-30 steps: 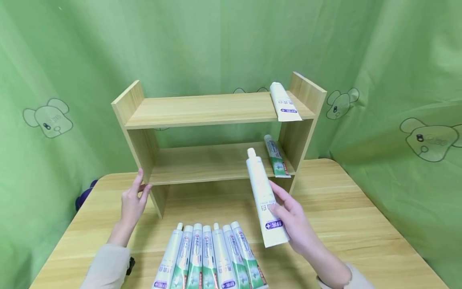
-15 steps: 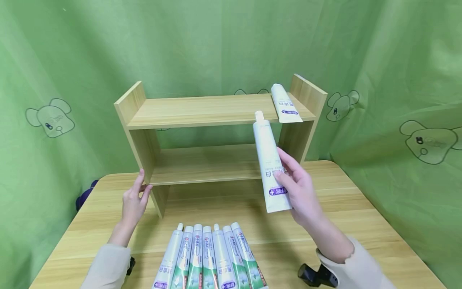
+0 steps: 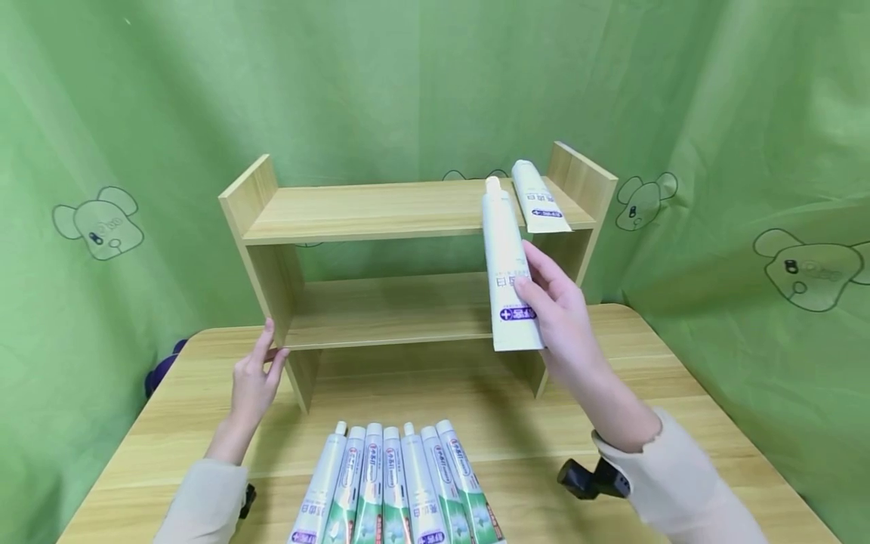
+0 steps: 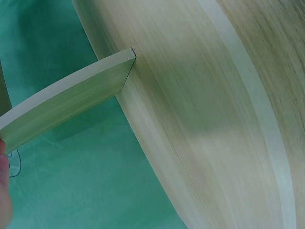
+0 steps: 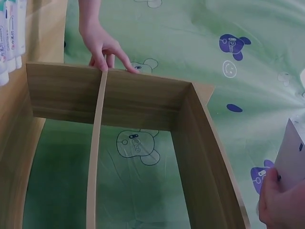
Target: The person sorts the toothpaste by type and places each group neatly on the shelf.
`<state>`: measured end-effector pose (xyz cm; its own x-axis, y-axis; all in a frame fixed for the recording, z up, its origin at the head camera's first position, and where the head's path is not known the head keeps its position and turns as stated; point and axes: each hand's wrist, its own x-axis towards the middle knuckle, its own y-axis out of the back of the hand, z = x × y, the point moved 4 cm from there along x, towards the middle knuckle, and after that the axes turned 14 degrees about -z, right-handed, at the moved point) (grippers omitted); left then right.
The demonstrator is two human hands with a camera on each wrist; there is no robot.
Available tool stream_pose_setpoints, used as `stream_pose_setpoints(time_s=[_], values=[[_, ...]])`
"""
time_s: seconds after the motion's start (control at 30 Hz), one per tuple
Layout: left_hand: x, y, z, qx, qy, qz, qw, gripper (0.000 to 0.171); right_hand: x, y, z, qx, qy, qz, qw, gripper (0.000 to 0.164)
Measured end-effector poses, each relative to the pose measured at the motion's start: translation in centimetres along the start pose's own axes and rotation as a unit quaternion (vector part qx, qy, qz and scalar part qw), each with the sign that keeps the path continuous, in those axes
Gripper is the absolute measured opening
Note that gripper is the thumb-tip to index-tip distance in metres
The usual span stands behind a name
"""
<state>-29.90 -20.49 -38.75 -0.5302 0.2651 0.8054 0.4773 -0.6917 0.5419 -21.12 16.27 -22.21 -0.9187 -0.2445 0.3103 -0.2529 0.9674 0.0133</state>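
Observation:
My right hand [image 3: 563,313] grips a white toothpaste tube [image 3: 504,249] near its flat crimped end, thumb on the front. Its cap points up and overlaps the upper board of the wooden shelf [image 3: 381,211] in the head view. Beside it, a similar white tube [image 3: 540,200] lies at that board's right end. My left hand [image 3: 253,381] holds the shelf's left side, finger and thumb at the lower board's corner; the right wrist view shows those fingers over the panel's edge. Several toothpaste tubes [image 3: 396,483], white or green-and-white, lie in a row at the front.
The shelf stands on a wooden table [image 3: 686,423] with a green curtain [image 3: 381,83] behind. Below my right sleeve juts a black wrist camera [image 3: 593,480]. A dark purple object [image 3: 163,370] shows past the table's left edge.
My right hand has raised the white toothpaste tube from lower-board height to the upper board, and it now hides the green-and-white tube on the lower board. My left hand has stayed in place.

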Motion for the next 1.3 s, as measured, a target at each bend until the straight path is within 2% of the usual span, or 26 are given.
stream_pose_setpoints(time_s=[0.2, 0.37, 0.67, 0.93, 1.1, 1.3], values=[[0.0, 0.1, -0.1, 0.001, 0.003, 0.000, 1.0000, 0.062, 1.8, 0.3, 0.4, 0.016, -0.019, 0.002, 1.000, 0.047], [0.0, 0.0, -0.1, -0.002, 0.003, -0.008, 1.0000, 0.059, 2.6, 0.8, 0.6, 0.026, -0.016, 0.018, 0.999, 0.047], [0.0, 0.0, 0.0, 0.001, 0.001, -0.007, 1.0000, 0.065, 3.2, 0.9, 0.0, 0.089, -0.025, 0.007, 0.996, 0.046], [0.2, 0.1, -0.1, -0.003, 0.000, -0.009, 1.0000, 0.072, 2.9, 0.7, -0.4, 0.116, -0.020, 0.003, 0.993, 0.048], [0.1, 0.0, -0.1, -0.002, 0.002, -0.010, 1.0000, 0.072, 2.9, 0.5, -0.9, 0.148, -0.008, -0.024, 0.989, 0.053], [0.0, 0.0, -0.2, -0.001, 0.005, -0.011, 0.9999, 0.070, 2.9, 0.5, -1.6, 0.218, 0.043, -0.073, 0.972, 0.062]])
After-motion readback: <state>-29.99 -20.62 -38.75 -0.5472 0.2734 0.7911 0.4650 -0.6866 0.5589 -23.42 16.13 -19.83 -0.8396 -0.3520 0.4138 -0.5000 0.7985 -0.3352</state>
